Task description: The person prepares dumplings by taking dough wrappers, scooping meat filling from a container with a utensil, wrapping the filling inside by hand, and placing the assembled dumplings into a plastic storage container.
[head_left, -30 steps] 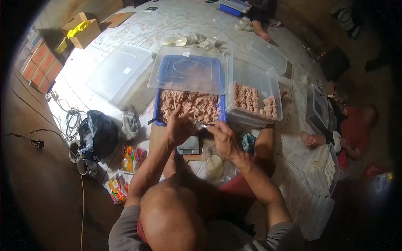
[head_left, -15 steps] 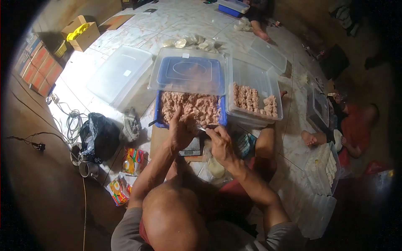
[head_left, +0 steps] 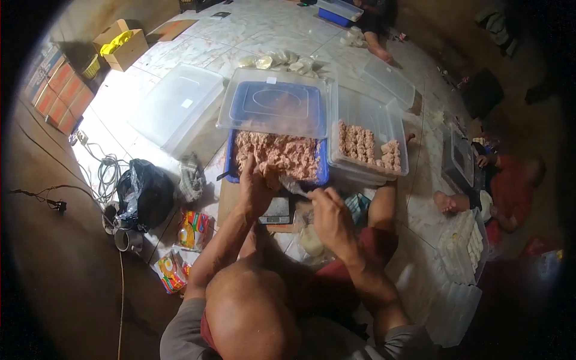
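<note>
A blue tub (head_left: 327,171) in front of me holds a coarse pinkish mixture that looks like ground meat dough (head_left: 273,150). Over its near edge is my left hand (head_left: 257,191), thumb up and fingers curled around a small lump of the mixture (head_left: 272,180). My right hand (head_left: 331,215) grips the handle of a metal spoon (head_left: 293,185), whose head is close to that lump. Below the hands, a small digital scale (head_left: 276,211) rests on a board. To the right, a clear plastic box (head_left: 404,144) contains rows of shaped lumps (head_left: 357,143).
A clear lid (head_left: 276,123) covers the tub's back half. Another clear box (head_left: 180,102) stands left, near a black plastic bag (head_left: 144,192) and coloured packets (head_left: 193,229). Filled bags (head_left: 282,60) lie behind. A person in red (head_left: 516,186) sits at right beside containers.
My right hand has moved slightly right and down, drawing the spoon away from the left hand, so more of its head shows. The left hand stays around the lump.
</note>
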{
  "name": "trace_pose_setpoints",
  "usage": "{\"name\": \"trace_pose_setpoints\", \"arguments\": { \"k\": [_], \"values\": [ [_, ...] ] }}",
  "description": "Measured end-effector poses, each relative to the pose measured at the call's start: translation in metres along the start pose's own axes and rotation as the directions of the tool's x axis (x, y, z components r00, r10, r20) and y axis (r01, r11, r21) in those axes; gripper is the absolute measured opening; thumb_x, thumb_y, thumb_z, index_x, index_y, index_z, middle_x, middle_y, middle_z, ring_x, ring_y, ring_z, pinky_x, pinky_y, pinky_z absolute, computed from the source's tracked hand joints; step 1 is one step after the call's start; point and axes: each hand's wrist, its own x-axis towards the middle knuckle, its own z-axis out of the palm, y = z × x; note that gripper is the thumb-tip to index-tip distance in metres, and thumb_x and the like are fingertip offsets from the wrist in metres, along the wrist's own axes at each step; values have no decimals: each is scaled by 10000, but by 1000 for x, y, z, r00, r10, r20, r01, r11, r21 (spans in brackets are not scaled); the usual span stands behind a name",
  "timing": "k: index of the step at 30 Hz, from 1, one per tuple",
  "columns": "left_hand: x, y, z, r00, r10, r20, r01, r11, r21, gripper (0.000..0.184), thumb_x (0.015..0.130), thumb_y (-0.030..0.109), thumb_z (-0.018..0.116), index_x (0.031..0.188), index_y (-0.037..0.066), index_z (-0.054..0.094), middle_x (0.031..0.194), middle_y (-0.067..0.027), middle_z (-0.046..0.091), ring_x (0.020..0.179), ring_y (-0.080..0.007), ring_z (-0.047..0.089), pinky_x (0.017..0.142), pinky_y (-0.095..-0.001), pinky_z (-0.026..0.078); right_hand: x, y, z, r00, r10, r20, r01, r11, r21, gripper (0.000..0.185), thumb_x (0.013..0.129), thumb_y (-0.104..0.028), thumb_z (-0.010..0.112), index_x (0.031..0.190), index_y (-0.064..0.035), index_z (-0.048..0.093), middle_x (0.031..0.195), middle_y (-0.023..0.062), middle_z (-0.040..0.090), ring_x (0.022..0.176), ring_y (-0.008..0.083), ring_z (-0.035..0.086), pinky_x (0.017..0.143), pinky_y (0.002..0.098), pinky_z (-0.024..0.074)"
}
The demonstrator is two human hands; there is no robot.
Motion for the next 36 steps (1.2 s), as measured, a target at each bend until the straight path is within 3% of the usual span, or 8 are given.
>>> {"name": "trace_pose_setpoints", "arguments": {
  "k": [2, 7, 9, 15, 19, 21, 27, 36],
  "values": [
    [2, 2, -12, 940, 85, 332, -130, 985, 116, 740, 970, 713, 382, 952, 32, 670, 722, -11, 534, 624, -165, 459, 674, -296, 423, 4, 13, 2, 995, -86, -50, 85, 996, -24, 187, 933, -3, 529, 1080, 9, 643, 954, 216, 604, 880, 406, 619, 764, 463, 503],
    [-1, -2, -12, 918, 39, 395, -62, 997, 45, 722, 1018, 641, 342, 1003, -35, 595, 935, -132, 604, 856, -243, 538, 846, -350, 413, 6, 28, 20, 976, -202, -76, 199, 979, -46, 209, 914, 6, 567, 1104, 1, 654, 938, 186, 592, 854, 373, 639, 716, 451, 516],
    [17, -3, -26, 647, 45, 762, -48, 999, -19, 728, 1027, 635, 321, 1017, -34, 606, 969, -138, 611, 931, -255, 566, 921, -384, 427, 10, 29, 19, 971, -198, -133, 189, 979, -78, 210, 913, 18, 559, 1106, 7, 641, 943, 197, 585, 844, 378, 641, 685, 466, 510],
    [-29, -4, 29, 977, 127, 169, -152, 977, 147, 707, 979, 738, 266, 728, 118, 493, 714, -29, 475, 689, -202, 433, 732, -356, 369, 5, 22, 17, 972, -184, -148, 176, 982, -62, 205, 923, -4, 561, 1108, -11, 646, 955, 175, 594, 832, 385, 641, 697, 460, 522],
    [-20, -10, 16, 949, 203, 240, -246, 954, 168, 682, 980, 730, 296, 749, 117, 487, 708, -31, 451, 708, -198, 437, 748, -346, 377, 4, 28, 25, 983, -128, -133, 126, 992, -23, 179, 937, -28, 555, 1078, -14, 665, 973, 168, 605, 882, 383, 642, 744, 452, 521],
    [-10, 4, 0, 741, 70, 668, -117, 993, 26, 712, 971, 726, 340, 912, 60, 585, 784, -60, 540, 824, -225, 532, 825, -344, 411, 9, 28, 23, 979, -86, -183, 102, 991, 82, 176, 941, -36, 543, 1077, -4, 650, 972, 183, 624, 921, 387, 636, 773, 455, 513],
    [-29, -5, 20, 973, 163, 166, -138, 979, -151, 828, 959, 706, 397, 1278, -38, 570, 1206, -164, 639, 1156, -296, 592, 1063, -409, 408, 1, 10, 21, 997, -74, -14, 74, 995, 65, 170, 941, -39, 530, 1059, -20, 651, 953, 203, 626, 900, 395, 644, 743, 468, 516],
    [-19, 2, 6, 959, 62, 276, -33, 994, -106, 800, 967, 667, 413, 1344, -31, 517, 1328, -222, 594, 1229, -327, 577, 1081, -446, 420, 7, 23, 9, 993, -92, 74, 83, 990, 115, 146, 934, -74, 553, 1032, -7, 636, 905, 206, 601, 865, 402, 631, 745, 478, 500]
  ]
}}
